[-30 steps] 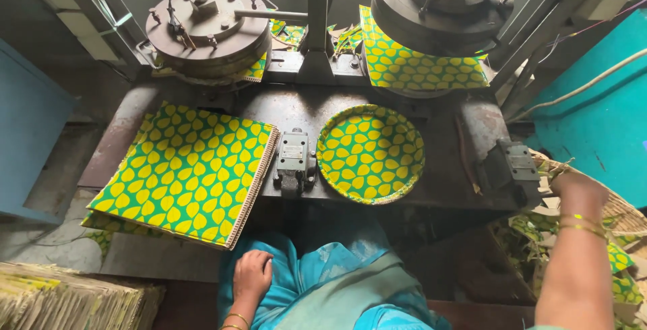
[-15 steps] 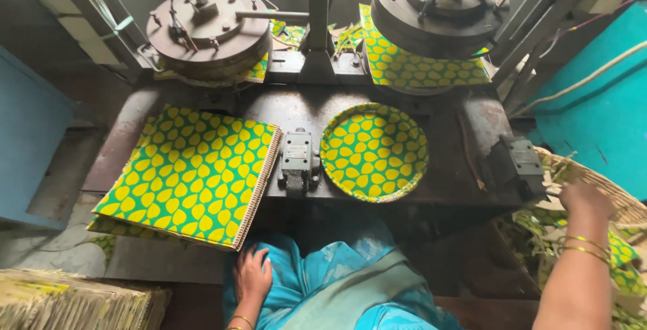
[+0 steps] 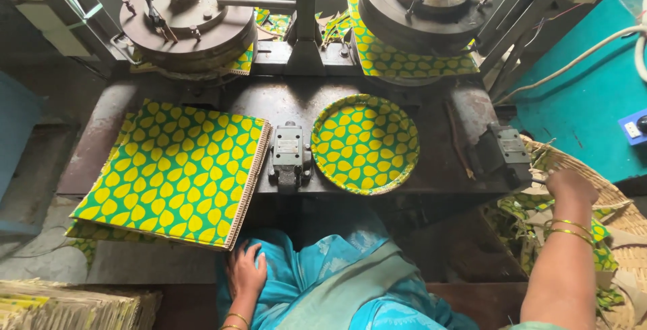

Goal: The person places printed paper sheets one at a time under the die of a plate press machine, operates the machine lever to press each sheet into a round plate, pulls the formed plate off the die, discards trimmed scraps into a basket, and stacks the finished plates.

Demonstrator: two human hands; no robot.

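My left hand [image 3: 246, 273] rests flat on my lap, on the teal cloth, fingers apart and holding nothing. My right hand [image 3: 569, 185] reaches out to the right, over the woven basket [image 3: 623, 212], next to a grey switch box [image 3: 505, 148]; what its fingers touch is hidden. A round green plate with yellow leaf print [image 3: 364, 143] lies on the dark metal press bed [image 3: 222, 97]. A thick stack of square sheets with the same print [image 3: 176, 172] sits on the bed's left side.
Two round metal press dies hang at the back, left die [image 3: 180, 19] and right die [image 3: 424, 7], with printed sheets under them. A small grey lever box [image 3: 288, 155] sits between stack and plate. A pile of pale sheets [image 3: 67, 306] lies lower left. A teal wall [image 3: 593, 94] stands right.
My right hand has stayed at the basket by the switch box, shifting only slightly. The left hand stays on my lap. The camera view drifted a little.
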